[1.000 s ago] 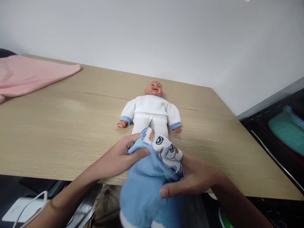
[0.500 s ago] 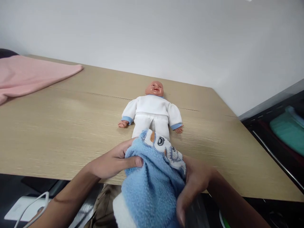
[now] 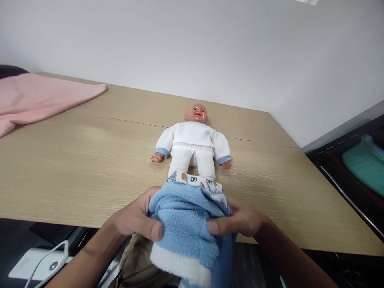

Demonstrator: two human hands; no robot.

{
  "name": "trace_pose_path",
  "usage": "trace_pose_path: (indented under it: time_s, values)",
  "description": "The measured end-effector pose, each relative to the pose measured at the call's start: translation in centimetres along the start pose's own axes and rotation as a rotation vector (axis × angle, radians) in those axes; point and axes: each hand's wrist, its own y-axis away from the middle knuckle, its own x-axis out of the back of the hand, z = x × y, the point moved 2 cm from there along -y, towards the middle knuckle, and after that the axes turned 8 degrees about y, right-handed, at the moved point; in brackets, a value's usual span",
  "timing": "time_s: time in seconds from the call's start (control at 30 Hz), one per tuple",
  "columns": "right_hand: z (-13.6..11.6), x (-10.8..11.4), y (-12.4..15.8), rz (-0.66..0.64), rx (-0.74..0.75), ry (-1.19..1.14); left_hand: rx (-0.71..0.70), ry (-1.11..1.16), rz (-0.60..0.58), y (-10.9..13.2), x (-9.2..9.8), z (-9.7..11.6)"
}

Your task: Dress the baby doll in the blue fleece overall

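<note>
A blue terry cloth with a white band and an embroidered white, orange and black pattern is bunched up at the table's front edge. I cannot tell whether it is a garment or a towel. My left hand grips its left side, thumb on top and fingers hidden beneath. On the other side, my right hand holds it with the thumb pressed on the fabric. Just beyond the cloth, a baby doll lies face up in a white outfit with blue cuffs. The cloth hides the ends of the doll's legs.
The wooden table reaches back to a pale wall. A pink cloth lies at the back left. Dark shelving with a green item stands at the right. Below the front edge is a white device with a cable.
My right thumb has moved left onto the top of the cloth. The cloth has been turned and bunched, its white band now lower and facing me. The doll stays put.
</note>
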Motion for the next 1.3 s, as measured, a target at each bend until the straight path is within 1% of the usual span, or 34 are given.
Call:
trace_pose_path:
  time_s: [0.07,0.13,0.23,0.33,0.4,0.43,0.53,0.57,0.6,0.67,0.8,0.87,0.93,1.07,1.13,1.3]
  values:
    - [-0.2,-0.4,-0.3,-0.083,0.005,0.006,0.009,-0.009,0.016,-0.2,-0.4,0.1]
    - [-0.2,-0.4,-0.5,-0.137,0.02,0.022,-0.022,-0.048,0.098,-0.2,-0.9,0.4]
    - [-0.5,-0.3,-0.5,-0.11,0.043,0.037,-0.033,-0.058,0.227,-0.2,-1.8,0.5]
    - [-1.0,-1.0,-0.2,-0.065,0.026,0.005,0.006,0.004,0.272,0.0,-2.7,-0.1]
    - [-1.2,-1.8,0.1,0.004,-0.003,0.026,0.025,0.017,0.301,0.4,-3.0,-0.7]
    - [-1.2,-2.1,0.2,0.075,-0.017,0.07,0.027,0.008,0.324,0.7,-3.1,-0.9]
    - [-1.2,-2.8,0.3,0.377,0.002,0.302,0.012,-0.055,0.365,1.4,-3.2,-1.2]
    - [-1.2,-3.0,0.3,0.464,0.033,0.386,0.012,-0.093,0.369,1.6,-3.4,-1.1]
    - [-1.2,-3.3,0.2,0.523,0.069,0.464,0.012,-0.146,0.379,1.7,-3.5,-1.0]
    - [-1.1,-3.7,-0.1,0.566,0.108,0.591,0.004,-0.289,0.44,1.7,-3.8,-0.7]
    - [-0.3,-3.8,-0.8,0.6,0.023,0.776,-0.048,-0.585,0.619,1.3,-3.6,-0.5]
    - [0.1,-3.4,-1.2,0.612,0.012,0.837,-0.066,-0.696,0.673,1.1,-3.2,-0.7]
    - [0.4,-3.0,-1.6,0.602,0.021,0.872,-0.061,-0.762,0.692,0.8,-2.6,-1.1]
    - [0.8,-2.2,-2.3,0.572,0.01,0.869,-0.034,-0.789,0.672,0.3,-1.7,-1.6]
    - [0.9,-1.9,-2.5,0.586,0.013,0.86,-0.033,-0.799,0.67,0.0,-1.5,-1.6]
    - [1.0,-1.0,-2.8,0.632,0.077,0.863,-0.058,-0.786,0.655,-1.3,-1.1,-1.1]
